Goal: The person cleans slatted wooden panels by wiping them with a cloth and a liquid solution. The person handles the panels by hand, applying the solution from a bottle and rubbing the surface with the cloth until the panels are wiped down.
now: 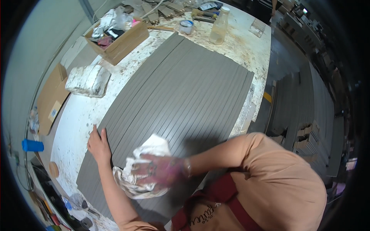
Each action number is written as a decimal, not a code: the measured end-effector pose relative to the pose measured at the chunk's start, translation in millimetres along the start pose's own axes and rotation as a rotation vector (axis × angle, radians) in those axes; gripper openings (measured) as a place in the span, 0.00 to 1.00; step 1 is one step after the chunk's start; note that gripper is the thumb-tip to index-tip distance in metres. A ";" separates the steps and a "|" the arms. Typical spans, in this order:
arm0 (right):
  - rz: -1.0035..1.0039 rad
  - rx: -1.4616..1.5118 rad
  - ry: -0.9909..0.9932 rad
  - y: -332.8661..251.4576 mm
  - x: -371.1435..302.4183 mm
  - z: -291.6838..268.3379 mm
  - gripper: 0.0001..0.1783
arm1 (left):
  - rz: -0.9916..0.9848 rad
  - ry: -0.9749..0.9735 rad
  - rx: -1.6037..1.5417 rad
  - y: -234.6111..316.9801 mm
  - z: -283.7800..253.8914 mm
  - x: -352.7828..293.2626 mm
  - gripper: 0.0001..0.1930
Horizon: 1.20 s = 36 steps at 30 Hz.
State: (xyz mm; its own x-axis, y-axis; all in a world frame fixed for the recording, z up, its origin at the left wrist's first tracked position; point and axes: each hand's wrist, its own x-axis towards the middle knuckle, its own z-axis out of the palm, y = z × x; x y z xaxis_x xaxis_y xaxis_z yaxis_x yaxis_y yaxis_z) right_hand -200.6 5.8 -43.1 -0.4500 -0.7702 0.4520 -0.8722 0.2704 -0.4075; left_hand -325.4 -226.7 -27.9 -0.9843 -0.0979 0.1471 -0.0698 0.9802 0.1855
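Observation:
Long grey strips (177, 88) lie side by side in a broad sheet across the table. On their near part my right hand (163, 169) presses a crumpled white rag (148, 148) flat against the surface, fingers over the cloth. That hand looks pinkish-purple and is slightly blurred; whether this is a glove or a stain, I cannot tell. At the left edge of the strips rests my left hand (99, 145), its fingers stretched out and holding nothing.
A cardboard box (129, 42) of scraps, a white wrapped bundle (88, 81) and a blue cup (32, 145) stand on the left. Along the far side are a small tub (186, 27) and a bottle (219, 29). Stacked grey panels (289, 100) stand off the table's right edge.

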 end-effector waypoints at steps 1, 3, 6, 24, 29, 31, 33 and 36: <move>-0.006 -0.108 0.062 22.0 -12.0 -14.1 0.35 | -0.013 -0.011 0.010 -4.7 1.2 -1.1 0.26; 0.209 -0.305 -0.021 87.4 -30.3 -77.6 0.31 | 0.008 0.007 -0.011 -10.9 -0.6 -5.9 0.26; 0.723 -0.660 -0.139 206.3 -85.1 -181.6 0.34 | -0.010 -0.005 0.013 -7.6 -4.9 -5.7 0.25; 0.783 1.169 1.099 150.0 -249.4 -326.9 0.26 | 0.586 0.123 -0.420 223.3 -6.6 -21.8 0.12; 0.783 1.260 0.675 132.0 -234.1 -303.6 0.28 | 0.395 -0.337 -1.328 405.4 -15.2 -46.8 0.32; 0.841 0.803 0.463 130.2 -244.1 -312.4 0.26 | 0.361 -0.400 -1.223 435.7 -15.3 -42.5 0.21; 0.934 0.669 0.340 140.3 -265.1 -326.8 0.23 | 0.214 -0.405 -1.219 446.1 -12.9 -38.6 0.13; 0.904 1.117 0.776 155.4 -300.5 -344.3 0.30 | 0.348 -0.231 -1.092 458.8 -3.0 -30.6 0.10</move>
State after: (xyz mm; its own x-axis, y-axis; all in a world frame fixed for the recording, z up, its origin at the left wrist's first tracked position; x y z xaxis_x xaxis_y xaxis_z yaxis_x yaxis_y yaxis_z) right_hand -266.9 478.1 30.8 -0.9924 -0.0505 -0.1122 0.1228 -0.3477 -0.9295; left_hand -326.9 225.5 55.6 -0.9369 0.2904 0.1947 0.2750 0.2683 0.9232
